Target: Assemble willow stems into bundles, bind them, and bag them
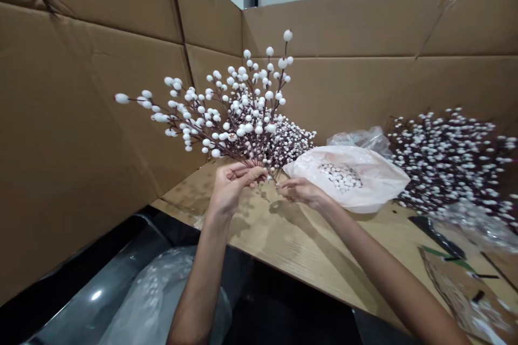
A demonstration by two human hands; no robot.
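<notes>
My left hand (pixel 234 183) is closed round the gathered stems of a spray of artificial white berries (pixel 201 110). The spray fans up and to the left, with round white berries on thin brown branching twigs. Just right of the stem ends, my right hand (pixel 299 191) is closed in a pinch. Whatever its fingertips hold is too small to make out. Behind the spray lies a heap of more berry stems (pixel 293 140), partly hidden by it. A white plastic bag (pixel 384 180) with loose white berries (pixel 342 177) lies open beyond my right hand.
The wooden tabletop (pixel 279 237) has cardboard walls (pixel 121 91) at its left and back. A large pile of berry stems (pixel 445 156) stands at the right, near clear plastic wrap (pixel 481 226), a dark flat object (pixel 437 237) and cardboard scraps (pixel 453 285). Clear plastic (pixel 162 291) hangs below the table's front edge.
</notes>
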